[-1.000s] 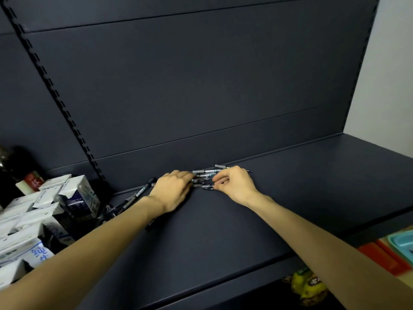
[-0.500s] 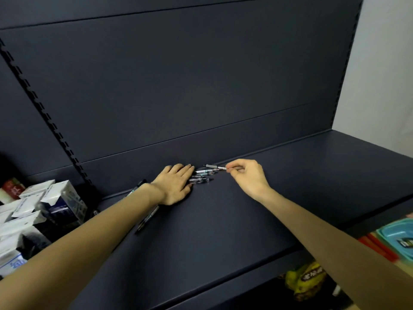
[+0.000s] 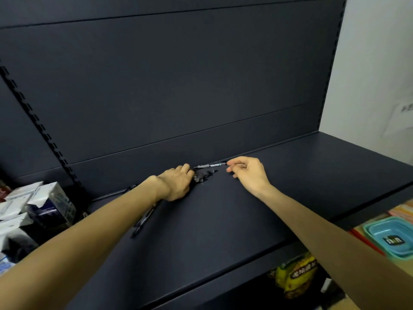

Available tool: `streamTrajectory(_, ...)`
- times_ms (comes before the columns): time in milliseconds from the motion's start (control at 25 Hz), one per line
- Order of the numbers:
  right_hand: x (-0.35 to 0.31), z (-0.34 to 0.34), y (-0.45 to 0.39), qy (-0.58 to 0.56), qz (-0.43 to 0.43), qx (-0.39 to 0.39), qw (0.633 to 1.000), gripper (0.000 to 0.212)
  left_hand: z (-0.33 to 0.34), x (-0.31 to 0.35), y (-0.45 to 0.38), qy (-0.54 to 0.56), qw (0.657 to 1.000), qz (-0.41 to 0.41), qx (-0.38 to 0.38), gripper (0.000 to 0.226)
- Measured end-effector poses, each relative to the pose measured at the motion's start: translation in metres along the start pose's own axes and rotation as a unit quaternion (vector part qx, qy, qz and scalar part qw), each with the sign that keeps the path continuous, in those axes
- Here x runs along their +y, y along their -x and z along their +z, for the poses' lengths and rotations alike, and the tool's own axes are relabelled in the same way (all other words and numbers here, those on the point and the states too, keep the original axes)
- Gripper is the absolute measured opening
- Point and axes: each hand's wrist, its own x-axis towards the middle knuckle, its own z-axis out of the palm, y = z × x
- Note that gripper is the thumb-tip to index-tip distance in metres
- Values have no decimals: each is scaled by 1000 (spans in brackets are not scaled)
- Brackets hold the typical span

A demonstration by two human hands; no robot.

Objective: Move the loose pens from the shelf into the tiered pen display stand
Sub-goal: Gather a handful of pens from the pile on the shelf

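A bundle of loose pens (image 3: 202, 176) lies near the back of the dark shelf (image 3: 223, 220). My left hand (image 3: 176, 183) is curled over the bundle's left end and grips it. One grey pen (image 3: 209, 165) lies along the back wall; my right hand (image 3: 249, 173) pinches its right tip between thumb and forefinger. More dark pens (image 3: 144, 220) lie under my left forearm. No tiered pen display stand is in view.
White and blue boxes (image 3: 38, 206) are stacked at the left end of the shelf. A slotted upright (image 3: 40, 128) runs up the back panel. Below right sit a teal basin (image 3: 390, 237) and a yellow packet (image 3: 297, 270).
My right hand has left the bundle and moved right to the tip of the single grey pen. My left hand has curled tighter over the bundle. The camera has swung left.
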Motion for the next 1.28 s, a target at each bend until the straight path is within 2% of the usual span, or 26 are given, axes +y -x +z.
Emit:
streamTrajectory(240,3,-2,0,5,-1,-8,1000,28,4,10,1,60,997,14,45,30)
streamTrajectory(600,6,-1,-3,15,-2,-18,1000,27,-5,19,2,142,990,-6,16,18)
streamTrajectory(760,7,-4,-4,10,-8,-22,1000,25,-9,20,5,173,984,-2,36,10)
streamTrajectory(880,10,-7,-11,31,-13,-17,999,23,-20,18,10,199,978,-6,69,12)
streamTrajectory(1040,3,-7,-20,163,-45,-25,985,22,-38,2,12,230,964,-22,129,15)
streamTrajectory(1200,-7,14,-28,343,-128,-79,927,36,-47,-20,21,243,952,-64,176,22)
streamTrajectory(1280,-10,30,-33,399,-137,-117,899,43,-44,-27,32,233,952,-78,183,24)
